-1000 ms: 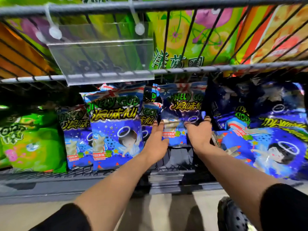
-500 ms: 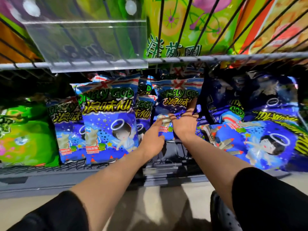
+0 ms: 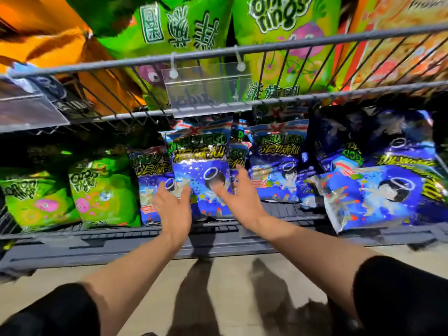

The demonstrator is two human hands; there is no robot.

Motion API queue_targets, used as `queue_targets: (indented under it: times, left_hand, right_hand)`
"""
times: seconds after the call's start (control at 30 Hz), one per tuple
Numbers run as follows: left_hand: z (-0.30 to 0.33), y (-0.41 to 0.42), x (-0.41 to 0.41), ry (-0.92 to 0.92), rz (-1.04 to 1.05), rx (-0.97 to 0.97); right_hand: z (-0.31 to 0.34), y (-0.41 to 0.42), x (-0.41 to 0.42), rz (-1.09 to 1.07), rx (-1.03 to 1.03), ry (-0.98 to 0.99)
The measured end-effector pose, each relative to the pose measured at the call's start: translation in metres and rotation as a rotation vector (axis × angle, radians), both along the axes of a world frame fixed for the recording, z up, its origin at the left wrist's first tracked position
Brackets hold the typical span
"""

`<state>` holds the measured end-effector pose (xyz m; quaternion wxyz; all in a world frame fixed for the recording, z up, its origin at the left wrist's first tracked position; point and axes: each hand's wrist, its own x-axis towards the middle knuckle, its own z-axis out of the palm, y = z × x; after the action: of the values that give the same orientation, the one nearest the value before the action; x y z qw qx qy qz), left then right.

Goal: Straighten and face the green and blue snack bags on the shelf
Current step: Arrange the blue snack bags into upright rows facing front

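Blue snack bags stand in a row on the lower wire shelf (image 3: 218, 229). The front-most upright blue bag (image 3: 201, 163) stands between my two hands. My left hand (image 3: 173, 204) is at its lower left edge, fingers straight, touching the bag. My right hand (image 3: 238, 197) is at its lower right, fingers spread and thumb on the bag's face. Another upright blue bag (image 3: 276, 166) stands to the right. A large blue bag (image 3: 378, 192) leans tilted at far right. Two green bags (image 3: 104, 190) (image 3: 31, 197) sit at the left.
An upper wire shelf rail (image 3: 291, 42) with a clear price-tag holder (image 3: 208, 88) hangs right above the blue bags. Large green (image 3: 184, 25) and orange (image 3: 48, 44) bags fill the upper shelf. The tan floor (image 3: 218, 299) lies below.
Both hands left the middle blue bag and moved left to the front blue bag. The view tilted up, showing more of the upper shelf.
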<state>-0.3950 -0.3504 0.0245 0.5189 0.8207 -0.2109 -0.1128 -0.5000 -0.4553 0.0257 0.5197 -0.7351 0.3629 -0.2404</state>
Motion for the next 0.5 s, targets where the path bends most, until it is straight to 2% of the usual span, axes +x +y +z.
queue_targets:
  times: [0.07,0.2,0.3,0.43,0.5]
  left_hand:
    - [0.000,-0.007,-0.011,0.120,-0.131,-0.139]
    - [0.013,-0.031,-0.051,0.138,-0.279,-0.206]
    - [0.018,-0.050,-0.077,0.133,-0.401,-0.268]
    - [0.004,-0.078,-0.099,0.122,-0.544,-0.169]
    - [-0.011,-0.090,-0.100,0.100,-0.582,-0.139]
  right_hand:
    - [-0.005,0.010,0.007,0.038,0.008,0.002]
    - [0.007,0.000,-0.008,-0.176,-0.260,0.002]
    - [0.020,-0.024,-0.037,-0.267,-0.335,-0.059]
    - [0.010,-0.045,-0.067,-0.366,-0.319,0.026]
    - [-0.005,-0.055,-0.074,-0.337,-0.286,0.155]
